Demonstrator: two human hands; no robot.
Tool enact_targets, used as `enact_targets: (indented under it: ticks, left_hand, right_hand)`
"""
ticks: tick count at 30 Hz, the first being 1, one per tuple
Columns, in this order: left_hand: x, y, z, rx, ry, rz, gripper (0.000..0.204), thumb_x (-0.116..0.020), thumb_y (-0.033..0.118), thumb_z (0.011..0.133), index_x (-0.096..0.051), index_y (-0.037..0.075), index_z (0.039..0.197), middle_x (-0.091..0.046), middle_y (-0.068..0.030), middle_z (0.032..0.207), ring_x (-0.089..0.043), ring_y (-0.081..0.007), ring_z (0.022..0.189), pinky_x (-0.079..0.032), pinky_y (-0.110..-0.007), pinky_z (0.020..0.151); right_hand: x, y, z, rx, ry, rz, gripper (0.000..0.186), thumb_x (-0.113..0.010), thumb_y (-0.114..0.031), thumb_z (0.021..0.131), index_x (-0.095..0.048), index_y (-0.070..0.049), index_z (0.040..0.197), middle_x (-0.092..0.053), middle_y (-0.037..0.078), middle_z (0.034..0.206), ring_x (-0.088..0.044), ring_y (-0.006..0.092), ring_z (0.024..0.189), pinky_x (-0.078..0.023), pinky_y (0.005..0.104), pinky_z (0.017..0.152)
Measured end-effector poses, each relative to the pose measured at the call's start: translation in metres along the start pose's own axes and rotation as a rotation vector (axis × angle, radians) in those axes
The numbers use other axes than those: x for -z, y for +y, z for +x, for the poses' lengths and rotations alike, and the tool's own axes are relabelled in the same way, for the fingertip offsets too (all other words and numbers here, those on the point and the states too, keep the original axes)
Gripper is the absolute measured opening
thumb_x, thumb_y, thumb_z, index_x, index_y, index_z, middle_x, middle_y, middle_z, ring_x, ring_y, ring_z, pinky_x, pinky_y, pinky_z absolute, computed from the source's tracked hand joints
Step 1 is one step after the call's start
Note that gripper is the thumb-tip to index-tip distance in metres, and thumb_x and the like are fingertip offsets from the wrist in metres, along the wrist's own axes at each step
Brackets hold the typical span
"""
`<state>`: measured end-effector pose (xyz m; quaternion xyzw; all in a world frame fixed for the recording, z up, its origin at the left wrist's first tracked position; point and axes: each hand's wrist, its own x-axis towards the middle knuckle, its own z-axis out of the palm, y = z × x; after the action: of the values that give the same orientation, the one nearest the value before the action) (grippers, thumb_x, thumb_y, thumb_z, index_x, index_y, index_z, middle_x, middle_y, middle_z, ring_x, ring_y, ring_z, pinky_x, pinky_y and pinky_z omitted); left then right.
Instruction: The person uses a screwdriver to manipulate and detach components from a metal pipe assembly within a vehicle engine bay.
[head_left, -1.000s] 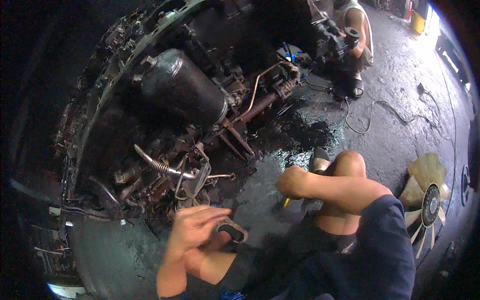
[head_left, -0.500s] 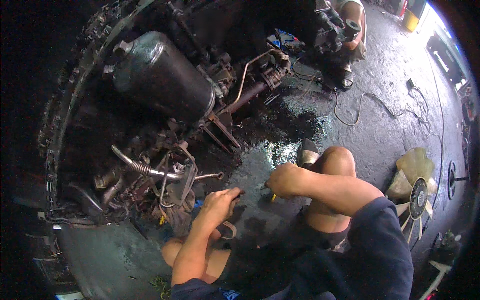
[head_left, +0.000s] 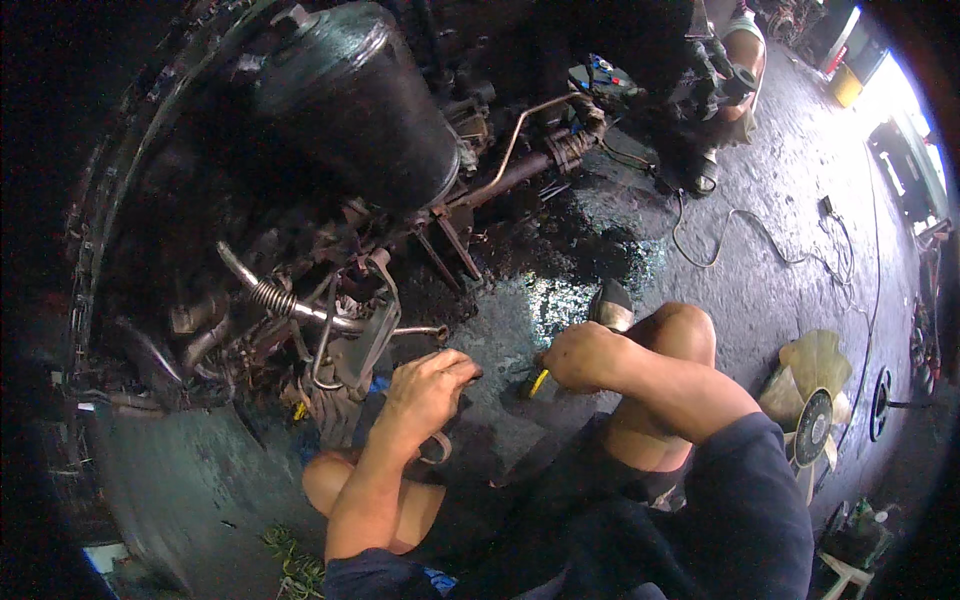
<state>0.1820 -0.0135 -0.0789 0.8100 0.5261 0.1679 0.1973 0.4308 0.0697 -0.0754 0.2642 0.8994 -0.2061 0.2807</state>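
My left hand (head_left: pixel 425 393) is closed, its fingers pinched together beside the metal pipes. A small dark bit shows at its fingertips, too unclear to name. Across from it, my right hand (head_left: pixel 590 357) is curled shut in front of my right knee. A slim yellow piece (head_left: pixel 538 383) sticks out below its fingers; the rest of it is hidden in the grip. Just left of my left hand a metal pipe with a ribbed section (head_left: pixel 272 297) runs out from a bracket (head_left: pixel 378 325) among greasy vehicle parts.
A large dark cylindrical tank (head_left: pixel 365 110) hangs at upper left. Dark wet liquid (head_left: pixel 590 245) covers the floor ahead. A fan with pale blades (head_left: pixel 815 412) lies at right, near a cable (head_left: pixel 740 215). Another person's sandalled foot (head_left: pixel 706 175) stands at the far right.
The view has shifted, so the tank sits higher. My left hand has moved slightly up and left. The yellow piece at my right hand has tilted and shows more.
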Motion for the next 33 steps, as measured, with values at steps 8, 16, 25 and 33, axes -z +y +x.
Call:
enact_targets:
  ticks: [8,16,25,33]
  left_hand:
    - [0.008,0.004,0.0,0.035,-0.073,0.068,0.018,-0.067,0.023,0.09,-0.073,0.012,0.104,-0.072,-0.0071,0.103,-0.069,-0.0305,0.095,-0.056,-0.041,0.081]
    - [0.006,0.004,0.002,0.016,-0.08,0.103,0.02,-0.067,0.028,0.089,-0.072,0.012,0.1,-0.071,-0.0069,0.096,-0.068,-0.029,0.094,-0.055,-0.042,0.082]
    - [0.003,0.001,0.003,-0.004,-0.048,0.083,0.02,-0.069,0.03,0.088,-0.07,0.01,0.089,-0.07,-0.0079,0.089,-0.068,-0.0293,0.088,-0.054,-0.042,0.078]
    - [0.003,-0.004,-0.002,0.013,-0.01,0.102,0.026,-0.069,0.033,0.089,-0.067,0.008,0.083,-0.066,-0.0083,0.082,-0.068,-0.03,0.083,-0.054,-0.042,0.076]
  right_hand:
    - [0.013,-0.003,-0.002,-0.039,-0.106,0.014,0.022,-0.061,-0.013,0.088,-0.074,-0.001,0.101,-0.074,0.018,0.099,-0.072,0.0348,0.097,-0.058,0.0455,0.082]
    - [-0.005,0.005,0.0,-0.013,0.011,-0.045,0.023,-0.066,-0.016,0.082,-0.075,-0.006,0.101,-0.074,0.017,0.102,-0.072,0.0343,0.098,-0.059,0.0459,0.08]
    - [-0.026,0.013,0.009,0.018,0.052,-0.026,0.026,-0.062,-0.016,0.085,-0.073,-0.006,0.107,-0.074,0.018,0.103,-0.072,0.0347,0.097,-0.058,0.0458,0.082]
    - [-0.013,0.003,0.005,0.006,-0.012,-0.101,0.025,-0.059,-0.017,0.087,-0.072,-0.004,0.103,-0.074,0.017,0.096,-0.072,0.0338,0.095,-0.058,0.0453,0.079]
